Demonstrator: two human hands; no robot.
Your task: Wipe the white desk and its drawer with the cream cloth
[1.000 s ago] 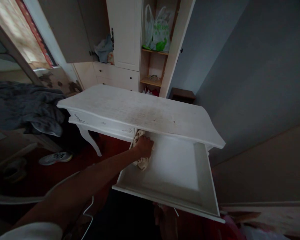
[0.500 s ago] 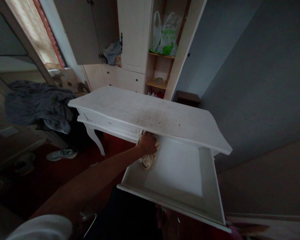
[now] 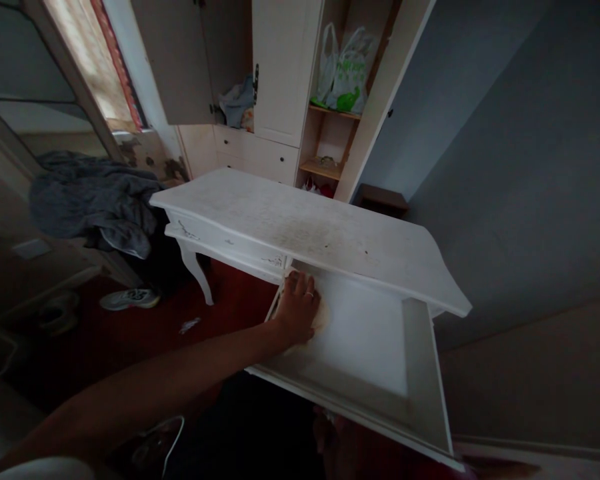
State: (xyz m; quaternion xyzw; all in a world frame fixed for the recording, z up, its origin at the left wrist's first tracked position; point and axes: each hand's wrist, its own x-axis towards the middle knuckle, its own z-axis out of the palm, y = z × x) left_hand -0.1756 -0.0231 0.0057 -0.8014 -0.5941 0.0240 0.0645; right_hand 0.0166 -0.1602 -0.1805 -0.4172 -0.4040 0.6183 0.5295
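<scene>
Cloth [image 3: 323, 319], pale and mostly covered, clasped beneath the curled left hand [image 3: 299, 310], with a ring [image 3: 309, 294] on one finger. Lies inside the pulled-out drawer [image 3: 365, 347], beside its left side, just short of the white desk's [image 3: 250, 200] front edge. For the right hand [image 3: 333, 433], dim in shadow below the drawer's front, cannot tell whether wide or narrow. On the desktop, a dark smudge [image 3: 303, 233]. Off left, a grey garment [image 3: 95, 200] and, lower, a sneaker [image 3: 130, 299] on red flooring [image 3: 240, 293].
</scene>
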